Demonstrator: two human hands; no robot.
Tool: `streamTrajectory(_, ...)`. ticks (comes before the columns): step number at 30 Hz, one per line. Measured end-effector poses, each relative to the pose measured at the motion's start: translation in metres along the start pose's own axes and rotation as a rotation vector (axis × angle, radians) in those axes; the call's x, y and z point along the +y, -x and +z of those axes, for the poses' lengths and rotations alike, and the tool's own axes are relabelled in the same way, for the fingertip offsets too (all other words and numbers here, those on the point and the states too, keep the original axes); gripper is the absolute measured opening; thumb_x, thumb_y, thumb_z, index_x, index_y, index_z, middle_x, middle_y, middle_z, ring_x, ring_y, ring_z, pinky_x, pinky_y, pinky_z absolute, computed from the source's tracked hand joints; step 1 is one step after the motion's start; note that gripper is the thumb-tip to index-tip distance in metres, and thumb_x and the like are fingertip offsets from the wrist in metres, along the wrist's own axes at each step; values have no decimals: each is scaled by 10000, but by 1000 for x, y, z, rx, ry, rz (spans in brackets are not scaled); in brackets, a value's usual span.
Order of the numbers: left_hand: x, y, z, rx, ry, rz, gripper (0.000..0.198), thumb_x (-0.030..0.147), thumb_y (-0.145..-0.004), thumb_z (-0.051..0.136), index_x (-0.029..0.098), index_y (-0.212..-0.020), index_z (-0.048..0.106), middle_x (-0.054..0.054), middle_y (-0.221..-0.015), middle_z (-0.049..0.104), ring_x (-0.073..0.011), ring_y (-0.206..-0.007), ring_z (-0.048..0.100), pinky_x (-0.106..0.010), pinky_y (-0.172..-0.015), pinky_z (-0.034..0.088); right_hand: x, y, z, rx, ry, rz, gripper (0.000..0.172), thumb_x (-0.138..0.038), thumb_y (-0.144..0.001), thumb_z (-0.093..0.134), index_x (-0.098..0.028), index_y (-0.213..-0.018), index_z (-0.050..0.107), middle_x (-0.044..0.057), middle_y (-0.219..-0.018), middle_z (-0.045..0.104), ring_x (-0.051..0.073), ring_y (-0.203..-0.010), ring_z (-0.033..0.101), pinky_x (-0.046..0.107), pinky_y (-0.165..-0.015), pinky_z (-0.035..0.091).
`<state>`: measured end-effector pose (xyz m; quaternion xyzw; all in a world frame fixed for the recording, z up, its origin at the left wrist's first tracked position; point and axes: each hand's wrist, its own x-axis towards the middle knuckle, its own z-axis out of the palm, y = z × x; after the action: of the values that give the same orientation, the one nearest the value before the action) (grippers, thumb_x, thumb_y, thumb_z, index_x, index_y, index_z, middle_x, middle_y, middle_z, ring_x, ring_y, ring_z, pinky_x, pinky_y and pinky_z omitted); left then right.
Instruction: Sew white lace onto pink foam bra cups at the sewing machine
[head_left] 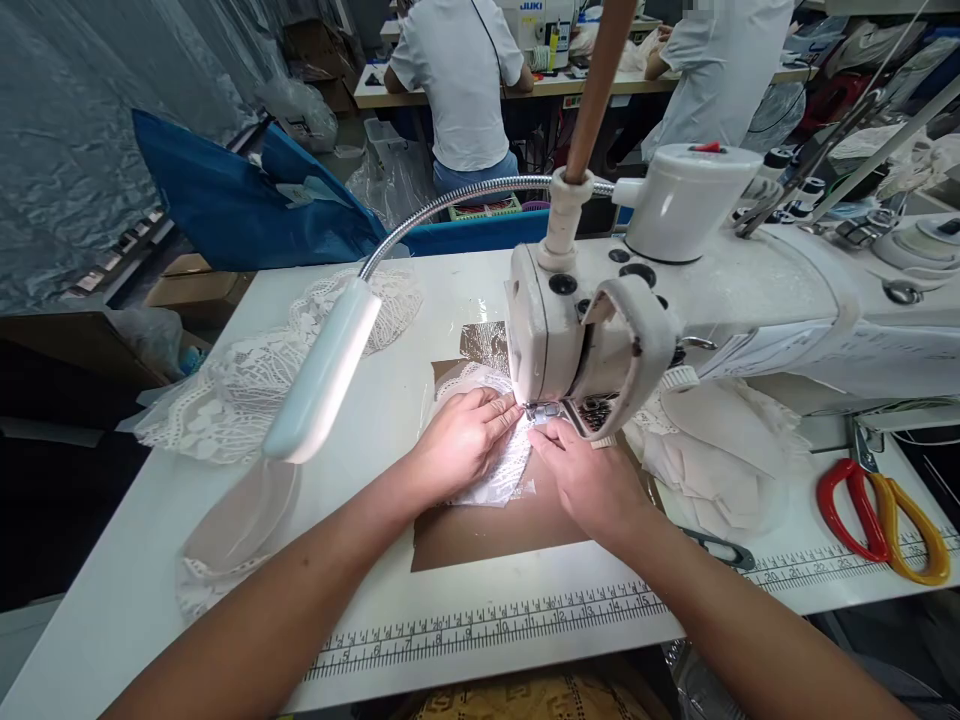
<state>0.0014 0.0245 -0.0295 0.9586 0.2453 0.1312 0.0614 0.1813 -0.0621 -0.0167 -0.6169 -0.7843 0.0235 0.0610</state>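
A piece of white lace fabric lies under the presser foot of a white sewing machine. My left hand rests on top of the lace, fingers stretched toward the needle area. On the near right side of the foot, my right hand has thumb and forefinger closed at the edge of the lace; its other fingers are curled under and partly hidden. Beneath the fabric, a brown sheet covers the machine bed. The needle tip is too small to make out.
A lamp on a bent metal neck hangs left of my hands. Lace pieces lie left, pale cut pieces right. Scissors and thread snips lie near the ruler tape. Two people sit beyond.
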Motion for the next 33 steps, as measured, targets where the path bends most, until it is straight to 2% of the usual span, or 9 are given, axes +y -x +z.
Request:
streamTrajectory(8, 7, 4, -2, 2, -40, -157, 318, 260, -958, 402, 158, -1129, 649, -134, -1189, 633, -297, -1081, 526, -442, -863, 431, 7, 5, 9, 75, -27, -71, 500, 1, -770, 431, -234, -1145, 663, 44, -933, 662, 161, -681, 531, 278, -560, 348)
streamTrajectory(14, 11, 9, 2, -52, -108, -234, 404, 344, -964, 387, 151, -1283, 543, -145, -1361, 516, -366, -1280, 387, -497, -934, 379, 10, 6, 15, 90, 7, -95, 460, -54, -830, 414, -181, -1213, 636, 86, -1008, 683, 196, -780, 595, 295, -620, 409)
streamTrajectory(18, 25, 29, -19, -102, -104, -330, 464, 382, -923, 470, 154, -1327, 487, -145, -1391, 481, -366, -1253, 417, -486, -943, 390, 11, 10, 16, 105, -11, -133, 460, -64, -863, 383, -192, -1238, 618, 83, -1032, 682, 203, -851, 621, 294, -683, 450)
streamTrajectory(22, 33, 82, -53, -98, -43, -410, 393, 390, -922, 479, 188, -1259, 495, -117, -1307, 539, -273, -1180, 492, -389, -930, 429, 17, 14, 24, 194, -36, -205, 375, -170, -913, 375, -190, -1158, 658, 98, -970, 681, 222, -831, 639, 327, -682, 486)
streamTrajectory(24, 28, 124, -64, 15, -154, -596, 359, 356, -936, 433, 163, -1234, 487, -135, -1288, 549, -279, -1193, 488, -419, -965, 411, 22, 14, 28, 205, -71, -240, 368, -221, -930, 367, -198, -1155, 658, 101, -991, 684, 230, -848, 648, 350, -703, 505)
streamTrajectory(27, 12, 197, -68, 175, -349, -986, 287, 332, -933, 374, 139, -1063, 543, -168, -1112, 619, -312, -1064, 555, -463, -894, 443, 25, 16, 24, 171, -182, -253, 359, -287, -937, 380, -226, -1160, 655, 91, -1078, 685, 239, -947, 657, 364, -757, 533)
streamTrajectory(29, 6, 237, -65, 257, -385, -1097, 297, 340, -928, 344, 131, -960, 553, -203, -1086, 619, -331, -1029, 572, -465, -848, 462, 24, 18, 13, 126, -288, -254, 347, -339, -928, 415, -240, -1154, 660, 79, -1130, 681, 249, -1028, 645, 365, -795, 549)
streamTrajectory(31, 13, 260, -63, 300, -354, -1113, 307, 339, -943, 309, 146, -941, 548, -192, -1129, 611, -316, -1051, 572, -432, -847, 467, 19, 23, -1, 48, -417, -242, 336, -387, -910, 467, -257, -1149, 665, 70, -1170, 672, 261, -1101, 618, 376, -851, 549)
streamTrajectory(33, 32, 262, -64, 366, -213, -1109, 306, 359, -962, 302, 166, -954, 539, -135, -1047, 636, -265, -962, 602, -363, -780, 476, 7, 30, -16, -68, -582, -200, 344, -425, -888, 523, -276, -1169, 655, 72, -1209, 654, 272, -1125, 604, 400, -893, 538)
